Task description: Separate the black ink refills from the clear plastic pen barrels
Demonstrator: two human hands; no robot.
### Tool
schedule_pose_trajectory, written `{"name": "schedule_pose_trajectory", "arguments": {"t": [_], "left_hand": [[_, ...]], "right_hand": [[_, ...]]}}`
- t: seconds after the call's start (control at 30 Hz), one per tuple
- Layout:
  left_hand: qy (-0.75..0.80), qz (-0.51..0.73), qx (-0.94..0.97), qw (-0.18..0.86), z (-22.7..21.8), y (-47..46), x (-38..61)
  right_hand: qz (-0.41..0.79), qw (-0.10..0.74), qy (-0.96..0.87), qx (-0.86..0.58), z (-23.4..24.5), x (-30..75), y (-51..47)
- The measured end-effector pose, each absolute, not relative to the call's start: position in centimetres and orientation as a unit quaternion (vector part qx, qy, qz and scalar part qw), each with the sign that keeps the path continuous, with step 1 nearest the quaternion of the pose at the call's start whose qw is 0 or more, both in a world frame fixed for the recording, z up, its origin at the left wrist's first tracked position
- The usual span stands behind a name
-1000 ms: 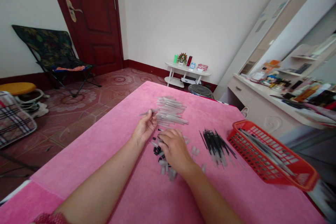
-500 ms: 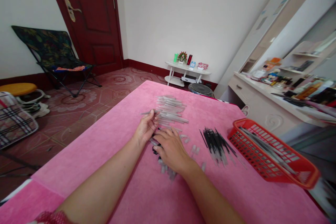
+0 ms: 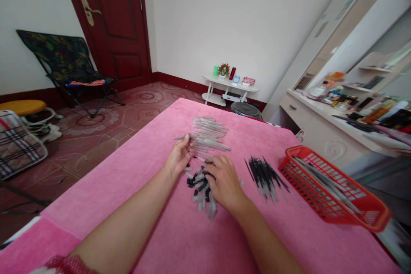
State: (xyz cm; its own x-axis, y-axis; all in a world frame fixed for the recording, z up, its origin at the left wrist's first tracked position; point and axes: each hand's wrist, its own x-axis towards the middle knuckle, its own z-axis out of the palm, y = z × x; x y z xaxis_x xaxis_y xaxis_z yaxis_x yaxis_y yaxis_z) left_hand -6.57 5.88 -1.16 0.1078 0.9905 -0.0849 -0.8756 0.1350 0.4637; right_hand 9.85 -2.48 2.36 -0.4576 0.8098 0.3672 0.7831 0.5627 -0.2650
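My left hand (image 3: 180, 156) is curled around a clear pen barrel (image 3: 181, 138) that sticks out to the left, beside a row of clear pen barrels (image 3: 210, 135) on the pink cloth (image 3: 154, 154). My right hand (image 3: 224, 182) lies knuckles up on the right edge of a heap of small black and clear pen caps (image 3: 201, 188), fingers bent down into it; what they hold is hidden. A bundle of black refills (image 3: 265, 173) lies to its right.
A red plastic basket (image 3: 330, 190) holding finished pens sits at the table's right edge. Beyond it stands a white dresser (image 3: 324, 130) cluttered with bottles. On the floor are a folding chair (image 3: 64, 70), a yellow stool (image 3: 22, 107) and a low white shelf (image 3: 229, 90).
My right hand slid right, off the heap of caps, uncovering them. The left hand kept its barrel in place.
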Motion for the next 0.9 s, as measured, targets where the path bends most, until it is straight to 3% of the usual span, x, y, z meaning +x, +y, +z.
{"name": "schedule_pose_trajectory", "arguments": {"t": [0.33,0.47,0.63,0.8,0.9], "left_hand": [[0.193,0.637,0.153,0.73,-1.2,5.8,-6.6],[0.196,0.634,0.164,0.73,-1.2,5.8,-6.5],[0.23,0.635,0.209,0.707,-1.0,5.5,-6.2],[0.289,0.616,0.299,0.669,-0.8,5.0,-5.3],[0.312,0.605,0.379,0.627,-0.8,4.5,-4.8]], "right_hand": [[0.052,0.102,-0.877,-0.466,3.4,9.4,-3.5],[0.053,0.109,-0.86,-0.496,2.5,9.8,-2.8],[0.071,0.244,-0.799,-0.545,1.3,11.1,-1.7],[0.257,0.458,-0.651,-0.548,1.3,12.1,-1.0],[0.325,0.525,-0.587,-0.524,2.0,12.0,-1.0]]}}
